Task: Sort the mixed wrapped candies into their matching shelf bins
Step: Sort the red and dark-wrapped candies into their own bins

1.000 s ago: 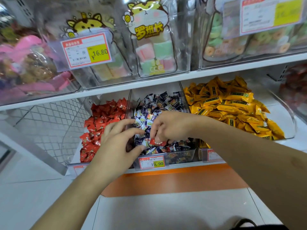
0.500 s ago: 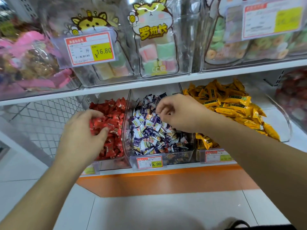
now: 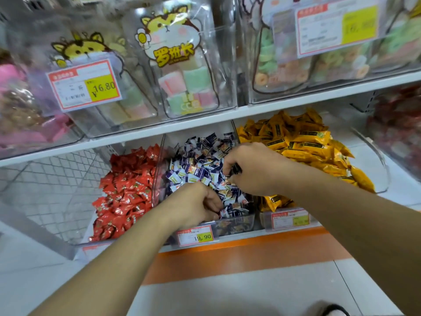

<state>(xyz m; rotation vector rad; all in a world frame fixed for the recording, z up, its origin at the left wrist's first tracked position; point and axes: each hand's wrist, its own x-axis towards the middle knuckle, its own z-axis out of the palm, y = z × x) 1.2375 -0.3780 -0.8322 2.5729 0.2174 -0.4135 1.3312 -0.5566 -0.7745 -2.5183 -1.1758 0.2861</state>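
Two hands (image 3: 196, 206) (image 3: 252, 169) in middle bin (image 3: 239, 222), red candies (image 3: 127, 190) left

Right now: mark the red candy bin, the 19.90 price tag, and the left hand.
red candy bin (image 3: 157, 179), head view, its clear right wall.
19.90 price tag (image 3: 197, 236), head view, middle of the label.
left hand (image 3: 198, 204), head view, back of the hand.
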